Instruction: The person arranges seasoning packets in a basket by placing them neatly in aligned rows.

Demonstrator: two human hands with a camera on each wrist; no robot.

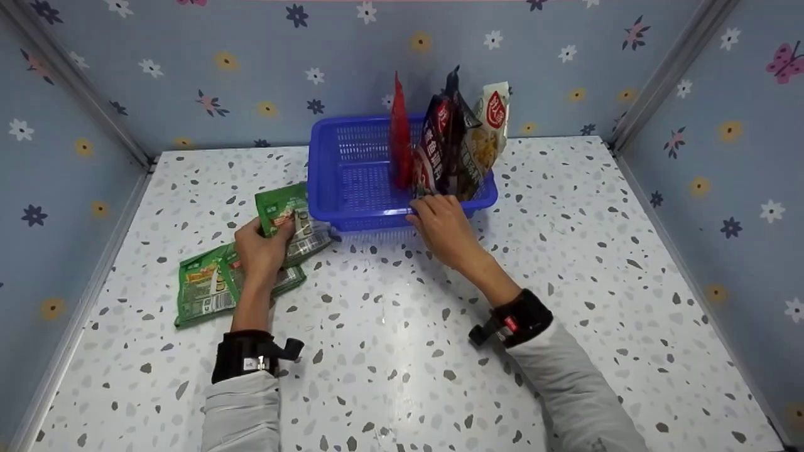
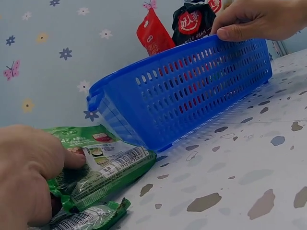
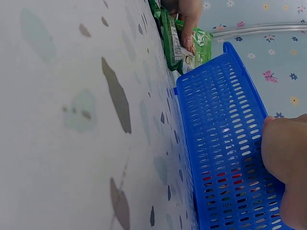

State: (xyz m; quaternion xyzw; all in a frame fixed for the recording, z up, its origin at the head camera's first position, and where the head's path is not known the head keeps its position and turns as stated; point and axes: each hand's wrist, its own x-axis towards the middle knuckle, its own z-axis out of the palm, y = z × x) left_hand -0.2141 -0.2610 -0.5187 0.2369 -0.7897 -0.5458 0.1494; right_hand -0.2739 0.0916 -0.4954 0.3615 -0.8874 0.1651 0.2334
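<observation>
My left hand (image 1: 262, 250) grips a green seasoning packet (image 2: 108, 160), thumb on its printed face, beside the left end of a blue basket (image 1: 323, 169). Beneath it, more green packets (image 1: 204, 289) lie overlapped on the table. My right hand (image 1: 445, 229) holds the basket's front rim, fingers over the edge and thumb outside. Inside the basket's right half stand a red packet (image 1: 400, 141), a dark packet (image 1: 433, 147) with red and white print, and a pale packet (image 1: 493, 125). The dark packet's lower part is hidden behind the rim.
The basket stands on a speckled white table (image 1: 389, 351), close to the flowered back wall (image 1: 352, 56). Flowered side panels (image 1: 722, 157) border the table at left and right. Each wrist wears a black camera band (image 1: 524, 317).
</observation>
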